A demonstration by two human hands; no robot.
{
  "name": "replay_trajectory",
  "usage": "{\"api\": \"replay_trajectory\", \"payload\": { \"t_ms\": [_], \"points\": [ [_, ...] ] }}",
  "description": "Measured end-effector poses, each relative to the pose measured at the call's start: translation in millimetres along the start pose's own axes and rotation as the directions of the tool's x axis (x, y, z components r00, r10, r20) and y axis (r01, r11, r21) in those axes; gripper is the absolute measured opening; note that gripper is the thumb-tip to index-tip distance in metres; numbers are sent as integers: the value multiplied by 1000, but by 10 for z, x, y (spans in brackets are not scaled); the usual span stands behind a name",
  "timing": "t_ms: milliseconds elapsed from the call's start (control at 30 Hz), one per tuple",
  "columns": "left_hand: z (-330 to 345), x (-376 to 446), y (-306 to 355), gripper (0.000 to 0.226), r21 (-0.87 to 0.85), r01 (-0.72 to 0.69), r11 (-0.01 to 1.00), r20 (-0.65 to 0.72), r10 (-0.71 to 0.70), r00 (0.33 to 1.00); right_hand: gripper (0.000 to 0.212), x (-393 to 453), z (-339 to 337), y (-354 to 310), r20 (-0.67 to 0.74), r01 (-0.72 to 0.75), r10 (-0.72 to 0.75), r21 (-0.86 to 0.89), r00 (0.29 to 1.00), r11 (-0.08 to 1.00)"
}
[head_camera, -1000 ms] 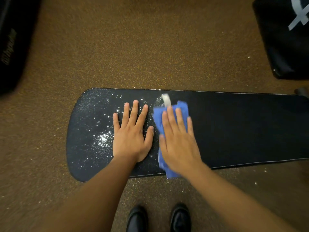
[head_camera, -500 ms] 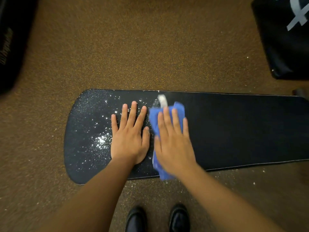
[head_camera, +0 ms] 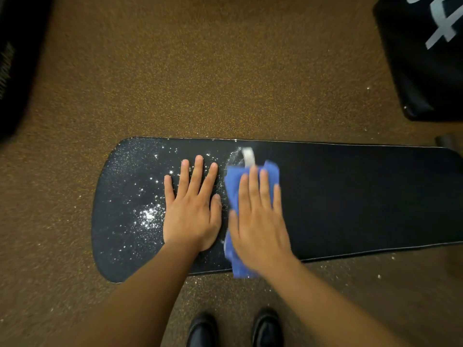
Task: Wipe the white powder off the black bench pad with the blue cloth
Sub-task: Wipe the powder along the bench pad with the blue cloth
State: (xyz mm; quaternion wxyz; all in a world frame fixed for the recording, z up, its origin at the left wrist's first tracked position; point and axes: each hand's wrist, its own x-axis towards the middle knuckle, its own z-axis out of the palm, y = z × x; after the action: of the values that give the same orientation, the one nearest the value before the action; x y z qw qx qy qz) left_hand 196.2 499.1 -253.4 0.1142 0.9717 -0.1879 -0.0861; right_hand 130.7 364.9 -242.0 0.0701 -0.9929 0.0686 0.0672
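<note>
The long black bench pad (head_camera: 350, 201) lies across the middle of the view. White powder (head_camera: 147, 216) speckles its rounded left end, thickest just left of my left hand. My left hand (head_camera: 193, 209) lies flat on the pad with straight, spread fingers. Right beside it, my right hand (head_camera: 258, 221) presses flat on the blue cloth (head_camera: 234, 186), which shows above and below the hand. A white tag (head_camera: 248, 157) sticks out past the cloth's far edge. The pad to the right of the cloth looks dark and free of powder.
Brown speckled floor (head_camera: 200, 71) surrounds the pad, with stray white specks near its front edge. A black padded object (head_camera: 431, 58) with white markings stands at the top right, another dark object (head_camera: 15, 58) at the far left. My black shoes (head_camera: 235, 329) show at the bottom.
My right hand and the blue cloth slid left, closing up against my left hand. The left hand stays flat in place on the pad.
</note>
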Motion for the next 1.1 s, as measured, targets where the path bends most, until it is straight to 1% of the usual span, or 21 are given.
{"api": "replay_trajectory", "payload": {
  "t_ms": [33,67,100,200,267,333,367,433,500,533,567,600,667,733,767,800,867,933,1000,1067,1100],
  "points": [
    [-1,-2,0,61,-1,1,1000,0,-1,1000,68,-253,16,50,14,62,-62,-4,998,998],
    [-4,-5,2,61,1,1,1000,-1,-1,1000,68,-401,40,184,18,88,-88,-23,996,996],
    [-6,-8,5,61,3,0,1000,1,0,1000,68,-431,46,366,18,79,-78,-39,997,996],
    [-14,-6,11,60,9,2,1000,2,-2,1000,69,-21,-41,702,11,-94,95,-68,995,993],
    [-15,-7,16,61,9,4,1000,1,-4,1000,70,434,-97,622,-3,-201,201,-33,980,979],
    [-11,-5,22,61,10,7,1000,0,-7,1000,70,694,-83,382,-5,-238,239,20,971,971],
    [-8,-2,22,61,13,6,1000,3,-6,1000,70,685,-69,251,-10,-210,210,35,978,977],
    [-2,3,12,62,12,6,1000,11,-6,1000,69,380,-26,49,-5,-64,64,14,998,998],
    [0,3,3,62,1,9,1000,13,-9,1000,70,-102,23,58,29,101,-101,-5,994,995],
    [-4,0,-1,62,2,9,1000,11,-9,1000,70,-269,39,173,40,138,-138,-15,990,990],
    [-2,-1,0,61,8,7,1000,9,-7,1000,69,-323,44,351,45,132,-131,-29,990,991],
    [-7,-6,3,61,14,5,1000,9,-6,1000,69,-278,28,537,41,84,-83,-48,996,995],
    [-12,-10,11,60,14,7,1000,10,-7,1000,70,36,-52,780,17,-64,66,-65,998,996],
    [-17,-8,17,60,10,11,1000,13,-11,1000,72,524,-136,777,13,-188,188,-11,982,982],
    [-15,-5,20,60,9,11,1000,15,-11,1000,73,724,-152,683,26,-222,222,20,975,975],
    [-13,-1,23,61,10,10,1000,15,-10,1000,75,844,-149,553,30,-228,227,37,973,973],
    [-12,3,21,61,10,9,1000,17,-9,1000,78,775,-121,275,22,-146,145,47,989,988],
    [-9,5,10,62,6,6,1000,19,-6,1000,79,351,-82,147,50,6,-8,45,999,999],
    [-5,5,3,62,2,4,1000,21,-4,1000,78,-121,-49,278,71,88,-91,42,993,995],
    [-9,-5,6,61,2,6,1000,13,-6,1000,81,-233,-58,589,97,54,-52,-12,994,998],
    [-12,-11,9,61,4,6,1000,9,-6,1000,83,-132,-72,727,112,-3,6,-27,994,1000]
  ]
}}
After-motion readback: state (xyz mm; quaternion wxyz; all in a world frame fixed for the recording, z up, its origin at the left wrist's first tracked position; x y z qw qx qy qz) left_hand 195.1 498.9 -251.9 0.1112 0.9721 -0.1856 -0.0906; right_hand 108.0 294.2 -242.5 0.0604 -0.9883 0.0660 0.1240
